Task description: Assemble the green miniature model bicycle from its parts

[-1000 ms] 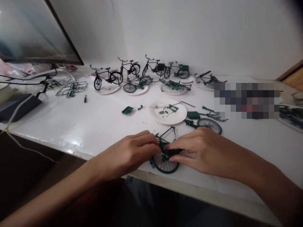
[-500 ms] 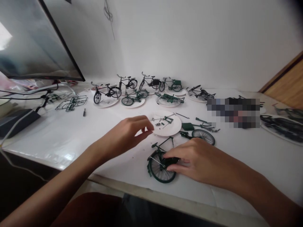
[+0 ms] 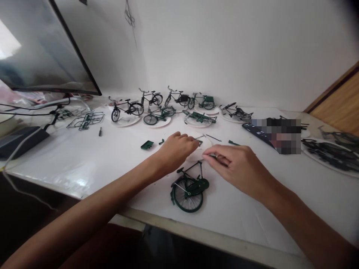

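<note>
Where the white table [image 3: 70, 168] fills the lower view, a monitor [image 3: 47, 52] stands at its left rear. The right hand [image 3: 235, 162] is poised near the front of a paper plate [image 3: 206, 144], thumb and index finger brought close together; whether these fingers grasp anything cannot be told. The left hand [image 3: 178, 151] hides much of that plate, its fingers curled downward; whether they hold a part is likewise not visible. The partly assembled green model bicycle [image 3: 201, 185] lies near the table's front edge, apart from both hands, with rear wheel, saddle and chain guard fitted. Green sprue frames [image 3: 86, 120] lie at left. A shallow green tray [image 3: 147, 145] rests left of the plate. A small dark tool [image 3: 100, 131] lies near the sprue frames.
</note>
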`<state>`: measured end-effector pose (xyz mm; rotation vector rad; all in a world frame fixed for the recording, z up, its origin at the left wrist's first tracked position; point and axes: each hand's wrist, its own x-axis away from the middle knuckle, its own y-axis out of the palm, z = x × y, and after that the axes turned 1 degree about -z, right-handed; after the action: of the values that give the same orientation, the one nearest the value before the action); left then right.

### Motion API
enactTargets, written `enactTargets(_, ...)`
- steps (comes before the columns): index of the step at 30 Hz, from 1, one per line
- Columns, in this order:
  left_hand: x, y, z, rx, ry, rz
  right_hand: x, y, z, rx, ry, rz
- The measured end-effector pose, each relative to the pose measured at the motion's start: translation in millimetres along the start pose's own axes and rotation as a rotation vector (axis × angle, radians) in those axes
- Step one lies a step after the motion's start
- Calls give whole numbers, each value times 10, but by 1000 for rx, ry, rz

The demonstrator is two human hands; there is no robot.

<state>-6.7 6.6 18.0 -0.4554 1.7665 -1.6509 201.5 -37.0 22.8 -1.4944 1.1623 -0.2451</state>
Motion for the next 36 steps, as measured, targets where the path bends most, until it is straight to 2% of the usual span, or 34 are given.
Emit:
enactTargets(2,129,-117,36,241,-122,35,-29,42,86,68,-39,73)
enactTargets(4,297,-239,78,553,-206,12,-47,79,107,64,-134,98)
enactTargets(9,680,-417,133,1024,-292,-105,-41,181,-94,-68,-435,105)
enactTargets(15,956,-423,75,1424,-331,-190,48,177,-320,-37,-581,159)
enactTargets(20,1096,-351,123,1799,-364,-282,195,88,-451,-40,-642,144)
enactTargets(23,1109,-326,162,1917,-401,-343,304,40,-540,-55,-641,83)
enactTargets(26,1148,-339,191,1849,-417,-370,355,14,-592,-48,-541,27)
enactTargets(28,1221,-333,232,1616,-447,-270,337,25,-579,-29,-542,13)
enactTargets(31,1360,-235,350,1077,-491,-16,284,71,-515,-20,-597,-28)
enactTargets(34,1429,-52,490,702,-408,99,289,121,-479,8,-597,-102)
enactTargets(36,1412,60,559,564,-382,139,339,149,-480,24,-591,-106)
